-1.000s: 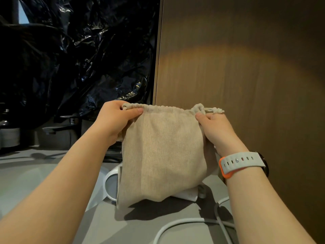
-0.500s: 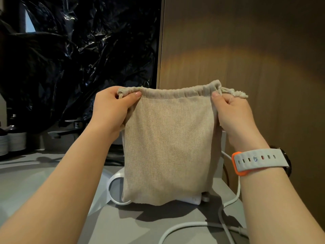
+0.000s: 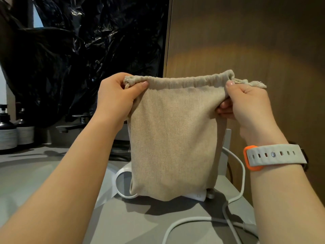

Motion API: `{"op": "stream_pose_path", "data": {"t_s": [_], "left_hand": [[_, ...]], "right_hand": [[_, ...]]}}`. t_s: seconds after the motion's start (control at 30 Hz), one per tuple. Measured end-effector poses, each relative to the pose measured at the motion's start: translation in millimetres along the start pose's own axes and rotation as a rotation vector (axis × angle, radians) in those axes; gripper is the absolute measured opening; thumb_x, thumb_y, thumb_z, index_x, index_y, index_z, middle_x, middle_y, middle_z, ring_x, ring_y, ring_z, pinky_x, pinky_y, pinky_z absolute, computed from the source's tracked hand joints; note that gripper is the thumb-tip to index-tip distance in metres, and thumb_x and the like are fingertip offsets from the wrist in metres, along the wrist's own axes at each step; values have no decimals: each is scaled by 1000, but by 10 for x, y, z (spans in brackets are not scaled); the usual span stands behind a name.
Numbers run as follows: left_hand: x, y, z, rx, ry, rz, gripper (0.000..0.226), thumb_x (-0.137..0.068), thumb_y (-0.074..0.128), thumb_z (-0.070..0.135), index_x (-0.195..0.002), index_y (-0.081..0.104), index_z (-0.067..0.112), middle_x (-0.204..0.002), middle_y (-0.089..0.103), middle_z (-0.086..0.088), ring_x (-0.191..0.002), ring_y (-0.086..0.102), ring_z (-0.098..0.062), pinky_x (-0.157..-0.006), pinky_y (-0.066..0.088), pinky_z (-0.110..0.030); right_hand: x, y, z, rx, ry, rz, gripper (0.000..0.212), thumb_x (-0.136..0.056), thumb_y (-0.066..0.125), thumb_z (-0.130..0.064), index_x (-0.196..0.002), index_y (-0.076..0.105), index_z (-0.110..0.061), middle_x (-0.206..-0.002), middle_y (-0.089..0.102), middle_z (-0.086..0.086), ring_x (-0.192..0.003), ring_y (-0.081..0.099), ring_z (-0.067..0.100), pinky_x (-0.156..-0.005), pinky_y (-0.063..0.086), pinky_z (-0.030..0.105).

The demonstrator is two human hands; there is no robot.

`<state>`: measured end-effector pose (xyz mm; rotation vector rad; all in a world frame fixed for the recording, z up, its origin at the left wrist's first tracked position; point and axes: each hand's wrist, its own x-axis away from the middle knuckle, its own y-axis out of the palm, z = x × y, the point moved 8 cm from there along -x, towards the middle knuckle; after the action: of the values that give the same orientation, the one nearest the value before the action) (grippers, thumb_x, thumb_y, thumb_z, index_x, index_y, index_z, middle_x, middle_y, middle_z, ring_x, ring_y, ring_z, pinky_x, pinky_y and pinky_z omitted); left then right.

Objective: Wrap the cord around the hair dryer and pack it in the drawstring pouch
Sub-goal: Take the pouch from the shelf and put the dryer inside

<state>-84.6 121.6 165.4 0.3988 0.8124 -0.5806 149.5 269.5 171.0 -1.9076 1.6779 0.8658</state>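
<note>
A beige drawstring pouch (image 3: 174, 138) hangs upright in the air in front of me. My left hand (image 3: 116, 99) pinches its top left corner, and my right hand (image 3: 246, 104) pinches the top right corner, where a frayed drawstring end sticks out. The pouch mouth is stretched wide between them. Behind and below the pouch lies the white hair dryer (image 3: 123, 184) on the grey counter, mostly hidden by the cloth. Its white cord (image 3: 242, 175) loops loose along the counter to the right and front.
The grey counter (image 3: 52, 173) runs left, where two dark pump bottles (image 3: 10, 131) stand. Crumpled black plastic sheeting (image 3: 79, 50) covers the back left. A brown wooden panel (image 3: 255, 41) closes off the back right. A watch with a grey and orange strap sits on my right wrist.
Both hands have lifted the pouch and pulled its top edge wider and flatter. The hair dryer and cord lie as before.
</note>
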Motion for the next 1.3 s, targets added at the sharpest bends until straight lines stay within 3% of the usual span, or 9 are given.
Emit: {"op": "stream_pose_path", "data": {"t_s": [0.27, 0.37, 0.5, 0.67, 0.8, 0.9, 0.97, 1.13, 1.3], "left_hand": [[-36, -157, 140, 18, 48, 60, 8, -84, 68, 19, -81, 64, 25, -79, 65, 7, -71, 63, 1, -64, 52, -16], [-50, -228, 196, -161, 114, 124, 7, -83, 68, 29, -81, 66, 23, -79, 66, 3, -78, 64, -12, -70, 55, -33], [-44, -218, 91, -394, 19, 107, 32, -87, 57, 47, -86, 61, 15, -81, 64, -4, -76, 60, -23, -73, 53, -48], [-63, -177, -14, -525, -88, -11, 38, -90, 47, 54, -94, 62, 20, -85, 63, 0, -75, 58, -16, -63, 53, -38], [32, -11, -207, -322, -280, -254, 31, -82, 61, 52, -88, 68, 23, -74, 62, 8, -59, 46, -6, -48, 33, -19], [232, 151, -460, -352, -498, -581, 26, -76, 70, 43, -77, 65, 18, -57, 49, 3, -48, 33, -7, -43, 22, -18], [311, 210, -553, -358, -569, -657, 17, -83, 68, 28, -76, 62, 14, -51, 46, 4, -43, 33, -6, -40, 22, -17], [260, 225, -612, -248, -598, -489, 19, -95, 54, 25, -104, 60, 10, -82, 57, -5, -38, 43, -4, -36, 37, -16], [279, 284, -598, -125, -607, -471, 18, -97, 50, 27, -106, 57, 14, -84, 61, -5, -41, 55, -7, -36, 43, -17]], "right_hand": [[94, 132, -143, -289, 58, -140, 23, -97, 47, -21, -80, 63, -18, -72, 60, 1, -75, 61, 13, -78, 57, 35], [106, 140, -179, -314, 44, -154, 23, -97, 47, -22, -83, 64, -20, -79, 63, 2, -85, 62, 16, -77, 57, 37], [120, 177, -95, -294, 85, -170, 22, -97, 46, -22, -86, 65, -20, -82, 65, 2, -85, 64, 15, -78, 57, 38], [118, 177, 41, -158, 132, -143, 21, -98, 45, -23, -89, 63, -25, -81, 65, -2, -80, 62, 10, -80, 54, 35], [105, 148, 162, -67, 183, -117, 23, -98, 45, -25, -81, 62, -23, -78, 62, 0, -80, 59, 14, -82, 52, 39], [103, 141, 208, -57, 203, -112, 22, -97, 47, -27, -81, 60, -18, -76, 58, 1, -76, 57, 14, -76, 53, 35], [118, 155, 236, -59, 224, -155, 17, -93, 54, -28, -83, 59, -15, -73, 55, 1, -65, 51, 12, -65, 49, 29], [245, 150, 471, 450, 361, -359, 26, -79, 71, -35, -82, 60, -12, -67, 58, 3, -56, 51, 10, -48, 40, 20], [282, 153, 531, 567, 313, -434, 19, -88, 61, -13, -70, 57, -11, -56, 53, 3, -41, 51, 4, -40, 38, 15]]}}
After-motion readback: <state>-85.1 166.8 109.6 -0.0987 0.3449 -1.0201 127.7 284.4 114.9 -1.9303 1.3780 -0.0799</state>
